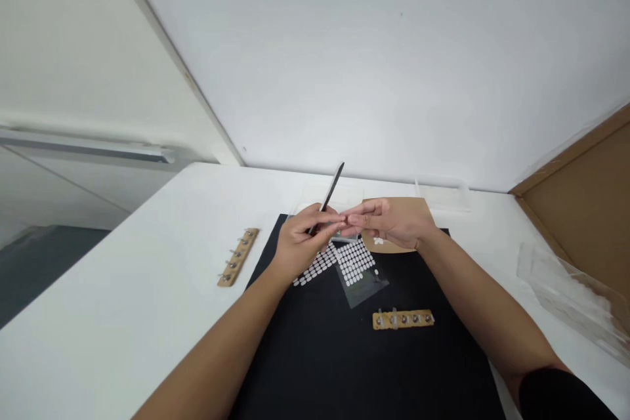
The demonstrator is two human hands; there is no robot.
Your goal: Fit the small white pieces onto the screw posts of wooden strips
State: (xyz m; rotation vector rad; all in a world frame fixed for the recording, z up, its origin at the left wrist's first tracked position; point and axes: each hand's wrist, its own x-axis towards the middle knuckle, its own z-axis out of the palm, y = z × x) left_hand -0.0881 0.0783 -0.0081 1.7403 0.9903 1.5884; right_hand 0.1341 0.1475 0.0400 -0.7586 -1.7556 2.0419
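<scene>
My left hand is closed around a slim dark tool with a pale edge, which points up and away; its exact kind is unclear. Thumb and forefinger of this hand meet the fingertips of my right hand. The right fingers are pressed together, and whatever small thing lies between the fingertips is hidden. Below the hands are clear sheets with rows of white oval stickers, partly covered by the left hand. Under the right hand lies a brown card with a few small white pieces on it.
A black mat covers the middle of the white table. Wooden strips with metal knobs lie at left and on the mat. A clear plastic tray stands behind, clear bags at right. Walls enclose the back.
</scene>
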